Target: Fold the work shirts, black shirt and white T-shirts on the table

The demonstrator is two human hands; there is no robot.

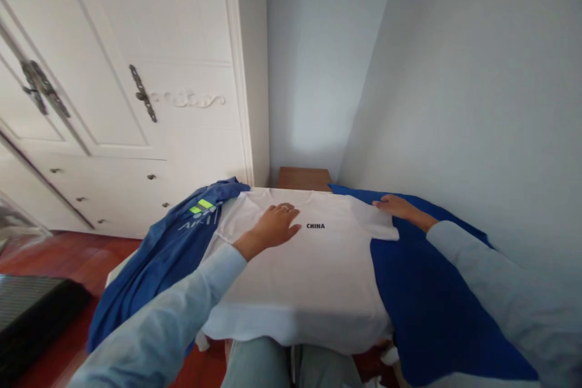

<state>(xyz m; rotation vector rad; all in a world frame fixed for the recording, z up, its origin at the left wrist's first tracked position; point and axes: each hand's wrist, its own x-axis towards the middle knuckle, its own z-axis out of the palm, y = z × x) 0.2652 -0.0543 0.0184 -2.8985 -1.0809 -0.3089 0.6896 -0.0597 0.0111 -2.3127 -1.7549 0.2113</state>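
Note:
A white T-shirt [309,273] with the word CHINA on its chest lies spread out, its lower edge hanging over my lap. My left hand [276,225] rests palm down on the upper left of the chest, fingers apart, a ring on one finger. At the sleeve on the right, my right hand [395,206] touches the fabric near the shoulder; its thumb and fingers are close together, and whether they pinch the cloth is too small to tell. Blue fabric [436,291] lies right of the shirt. On the left is a darker blue garment [168,254] with a yellow-green patch.
A white wardrobe [195,30] with dark metal handles stands at the left. Behind the shirt is a brown wooden surface [304,178] against the grey-blue wall [468,91]. A black object [45,321] lies on the red floor [104,254] at lower left.

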